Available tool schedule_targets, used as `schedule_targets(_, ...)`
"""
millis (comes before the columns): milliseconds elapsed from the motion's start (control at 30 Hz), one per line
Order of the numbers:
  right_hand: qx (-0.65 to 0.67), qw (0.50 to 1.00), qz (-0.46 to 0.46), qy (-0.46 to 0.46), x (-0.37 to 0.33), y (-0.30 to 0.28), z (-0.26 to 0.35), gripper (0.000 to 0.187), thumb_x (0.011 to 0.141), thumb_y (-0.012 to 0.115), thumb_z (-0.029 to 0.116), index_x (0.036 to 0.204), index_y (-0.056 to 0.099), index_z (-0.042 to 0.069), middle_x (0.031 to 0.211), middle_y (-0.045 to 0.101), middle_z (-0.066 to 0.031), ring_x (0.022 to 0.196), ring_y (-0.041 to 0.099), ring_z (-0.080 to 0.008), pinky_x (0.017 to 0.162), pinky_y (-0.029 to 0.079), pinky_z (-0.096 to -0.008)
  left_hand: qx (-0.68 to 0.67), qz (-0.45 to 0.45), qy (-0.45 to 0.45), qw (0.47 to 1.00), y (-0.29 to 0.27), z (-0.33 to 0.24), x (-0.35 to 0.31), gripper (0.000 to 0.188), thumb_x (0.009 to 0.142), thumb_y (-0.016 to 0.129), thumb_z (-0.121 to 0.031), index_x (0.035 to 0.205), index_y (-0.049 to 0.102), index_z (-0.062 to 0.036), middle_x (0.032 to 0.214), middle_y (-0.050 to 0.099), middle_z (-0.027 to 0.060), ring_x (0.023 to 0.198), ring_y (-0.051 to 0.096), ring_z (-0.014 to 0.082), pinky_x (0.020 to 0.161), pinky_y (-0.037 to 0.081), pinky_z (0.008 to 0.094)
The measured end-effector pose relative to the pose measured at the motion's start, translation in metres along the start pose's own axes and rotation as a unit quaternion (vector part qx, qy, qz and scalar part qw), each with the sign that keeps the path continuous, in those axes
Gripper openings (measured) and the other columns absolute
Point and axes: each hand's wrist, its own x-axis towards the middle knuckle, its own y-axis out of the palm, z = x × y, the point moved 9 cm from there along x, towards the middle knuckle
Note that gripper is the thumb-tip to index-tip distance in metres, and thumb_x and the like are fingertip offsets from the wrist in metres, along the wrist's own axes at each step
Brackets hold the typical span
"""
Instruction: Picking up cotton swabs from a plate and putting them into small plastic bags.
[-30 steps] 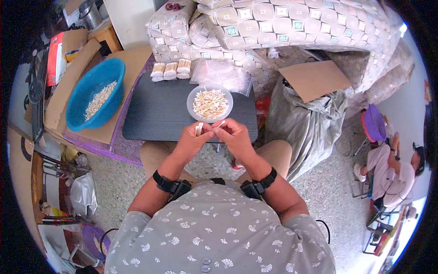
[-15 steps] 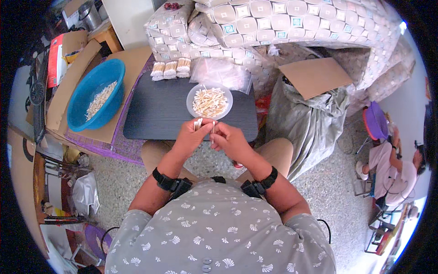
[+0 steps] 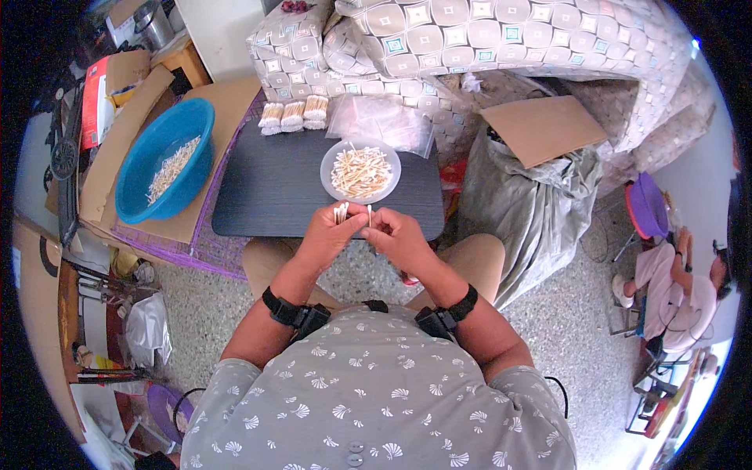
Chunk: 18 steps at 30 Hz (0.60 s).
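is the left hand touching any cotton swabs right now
Touching. The head view shows it: several cotton swabs are held in the curled left hand, with their white tips showing beyond its grip.

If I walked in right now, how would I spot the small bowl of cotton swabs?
Find the dark table, then look just beyond the left hand and right hand. There, nearer than the clear plastic bags, sits a round, whitish bowl holding cotton swabs. Unlike the blue basin off to the left, it is pale and much smaller.
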Motion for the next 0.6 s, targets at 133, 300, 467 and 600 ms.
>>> schedule_targets(133,-0.010,1.000,0.016,0.012,0.000,0.003,-0.001,0.024,0.079,0.070,0.020,0.077,0.054,0.003,0.066,0.057,-0.0086,0.057,0.052,-0.0150,0.053,0.043,-0.0315,0.001,0.007,0.003,1.000,0.005,-0.002,-0.001,0.012,0.089,0.062,-0.009,0.097,0.063,-0.0005,0.086,0.064,0.0007,0.075,0.058,0.0062,0.066,0.047,0.0211)
schedule_targets(300,0.055,0.998,0.028,0.033,-0.002,0.006,0.003,0.018,0.083,0.067,0.019,0.082,0.057,0.004,0.067,0.058,-0.0050,0.058,0.053,-0.0113,0.053,0.043,-0.0282,0.019,-0.040,-0.010,0.999,-0.008,0.003,0.002,0.011,0.090,0.061,-0.019,0.089,0.058,-0.0091,0.067,0.054,-0.0048,0.052,0.044,0.0034,0.044,0.036,0.0199)
schedule_targets(467,0.102,0.993,0.025,0.051,-0.004,0.005,0.010,0.012,0.085,0.063,0.015,0.088,0.058,0.004,0.069,0.058,-0.0012,0.060,0.053,-0.0083,0.053,0.044,-0.0252,0.011,-0.041,-0.004,0.999,-0.011,0.006,0.002,0.011,0.090,0.060,-0.021,0.088,0.057,-0.0101,0.065,0.051,-0.0063,0.050,0.041,0.0028,0.043,0.034,0.0198)
schedule_targets(600,0.129,0.990,0.024,0.050,-0.001,0.007,0.008,0.013,0.085,0.064,0.010,0.086,0.054,0.003,0.071,0.057,-0.0010,0.059,0.054,-0.0077,0.052,0.044,-0.0236,0.019,-0.015,0.019,1.000,-0.004,0.003,0.003,0.013,0.091,0.059,-0.023,0.087,0.057,-0.0105,0.066,0.052,-0.0067,0.049,0.039,0.0023,0.043,0.032,0.0194)
